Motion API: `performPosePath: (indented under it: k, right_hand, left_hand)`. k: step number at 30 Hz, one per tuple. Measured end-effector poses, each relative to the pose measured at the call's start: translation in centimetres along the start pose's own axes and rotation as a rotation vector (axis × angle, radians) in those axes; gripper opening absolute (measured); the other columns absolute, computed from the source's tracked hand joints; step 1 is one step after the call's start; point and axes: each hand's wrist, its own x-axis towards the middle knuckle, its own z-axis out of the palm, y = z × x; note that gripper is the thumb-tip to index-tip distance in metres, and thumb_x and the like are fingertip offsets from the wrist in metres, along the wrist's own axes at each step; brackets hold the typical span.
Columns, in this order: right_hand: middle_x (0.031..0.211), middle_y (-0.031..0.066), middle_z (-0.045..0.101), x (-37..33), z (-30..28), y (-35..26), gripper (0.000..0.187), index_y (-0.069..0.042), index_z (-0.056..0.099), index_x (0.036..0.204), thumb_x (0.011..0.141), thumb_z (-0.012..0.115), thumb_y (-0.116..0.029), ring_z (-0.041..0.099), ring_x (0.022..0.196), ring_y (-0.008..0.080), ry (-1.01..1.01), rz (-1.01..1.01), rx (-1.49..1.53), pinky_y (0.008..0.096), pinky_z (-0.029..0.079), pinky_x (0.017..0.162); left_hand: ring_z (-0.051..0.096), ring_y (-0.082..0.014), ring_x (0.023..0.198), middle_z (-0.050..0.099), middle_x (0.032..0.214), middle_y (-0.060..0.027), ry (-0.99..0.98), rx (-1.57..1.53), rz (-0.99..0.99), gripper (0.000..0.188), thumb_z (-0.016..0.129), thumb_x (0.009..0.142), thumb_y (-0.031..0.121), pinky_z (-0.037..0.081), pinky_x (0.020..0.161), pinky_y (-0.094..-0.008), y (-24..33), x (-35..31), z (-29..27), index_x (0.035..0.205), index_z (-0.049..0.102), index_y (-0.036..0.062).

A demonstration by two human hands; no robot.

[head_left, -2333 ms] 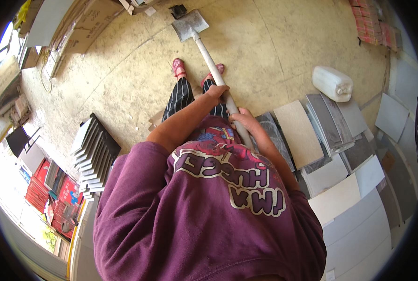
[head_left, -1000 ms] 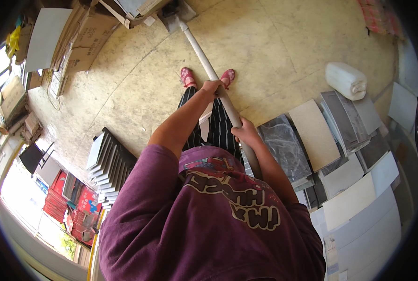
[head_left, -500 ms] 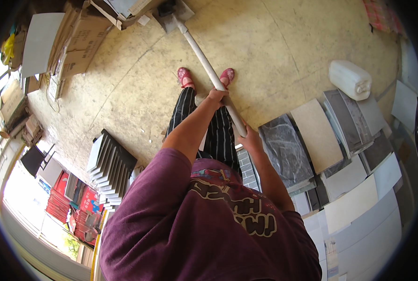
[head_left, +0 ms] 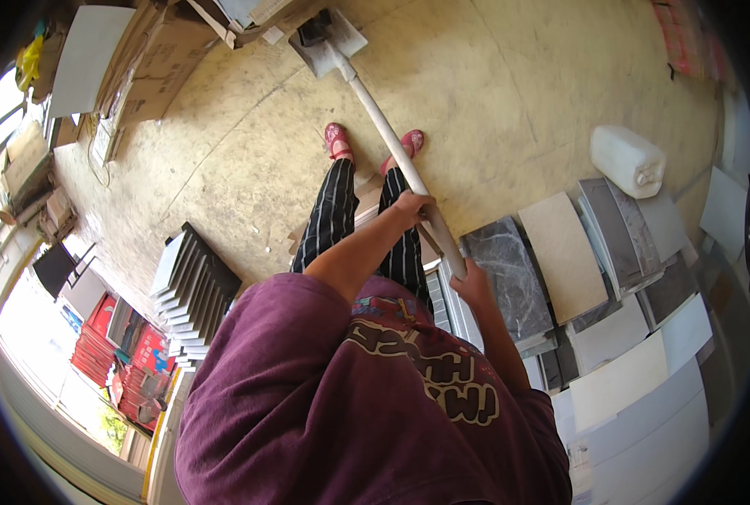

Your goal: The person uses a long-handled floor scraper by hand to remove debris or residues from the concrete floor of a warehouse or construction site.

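Note:
A shovel [head_left: 383, 126] slants across the view, with its long pale handle running from my body to a flat metal blade at the top. My left hand [head_left: 413, 208] wraps round the middle of the handle. Close to the handle's rear end, my right hand [head_left: 473, 284] is closed round it by my right hip. On the shovel's blade [head_left: 349, 40] lies a dark, blocky thing [head_left: 314, 30] that I cannot make out. The blade is beside a cardboard box at the top edge.
Cardboard boxes [head_left: 169, 63] stand at the upper left. A tilted rack of tiles [head_left: 194, 290] is at my left. Tile slabs [head_left: 509, 269] lie at my right, near a white plastic jerrycan [head_left: 627, 160]. My red shoes [head_left: 338, 140] stand on the yellowish floor [head_left: 249, 160].
The shovel has come back toward me, and more of its blade shows below the box. Both hands have shifted down and to the right with the handle, still gripping it.

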Motion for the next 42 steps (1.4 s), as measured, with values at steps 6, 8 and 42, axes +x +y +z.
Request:
performPosePath:
  k: [6, 8, 42]
  right_hand:
    - [0.071, 0.0212, 0.056, -5.3, -2.0, 0.4, 0.025, -0.005, 0.047, 0.081, 0.063, 0.057, -0.020, 0.053, 0.072, 0.0399, -0.068, 0.040, -0.085, 0.0448, 0.042, 0.061]
    - [0.068, 0.0210, 0.055, -7.1, -3.5, -0.7, 0.023, -0.006, 0.046, 0.080, 0.064, 0.056, -0.020, 0.052, 0.070, 0.0407, -0.028, -0.072, -0.135, 0.0457, 0.042, 0.060]
    - [0.074, 0.0170, 0.058, 1.3, -1.8, -32.8, 0.025, -0.004, 0.051, 0.083, 0.062, 0.057, -0.016, 0.057, 0.072, 0.0319, 0.111, -0.676, -0.961, 0.0393, 0.046, 0.064]
  left_hand:
    - [0.052, -0.0241, 0.066, 0.051, 0.074, -0.0102, -0.092, -0.113, -0.088, 0.023, 0.058, 0.065, 0.005, 0.045, 0.056, -0.0397, -3.2, -3.7, -0.2, 0.085, 0.049, 0.0014]
    - [0.053, -0.0249, 0.066, 0.052, 0.073, -0.0109, -0.095, -0.261, -0.098, 0.021, 0.057, 0.066, 0.006, 0.045, 0.056, -0.0400, -4.1, -4.1, -0.2, 0.084, 0.049, 0.0007]
    - [0.048, -0.0214, 0.053, 0.046, 0.059, -0.0089, -0.013, -1.075, 0.319, 0.007, 0.048, 0.073, 0.008, 0.043, 0.049, -0.0344, 13.5, -13.6, -7.4, 0.074, 0.044, 0.0021]
